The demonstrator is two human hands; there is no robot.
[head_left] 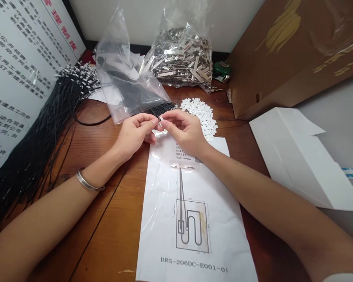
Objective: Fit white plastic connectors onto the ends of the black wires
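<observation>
Above the top of a printed sheet, my two hands meet fingertip to fingertip. My right hand is closed in a pinch on a small white connector housing. My left hand is pinched right beside it; what sits between its fingertips is too small to make out. Just behind the hands lie black wires with bare-looking ends, partly under a clear plastic bag. A heap of small white connector housings spreads to the right of my right hand.
A clear bag of flat metal strips stands at the back. Black wires with white ends are bundled at left beside a printed board. A brown box, folded white card and green object are at right.
</observation>
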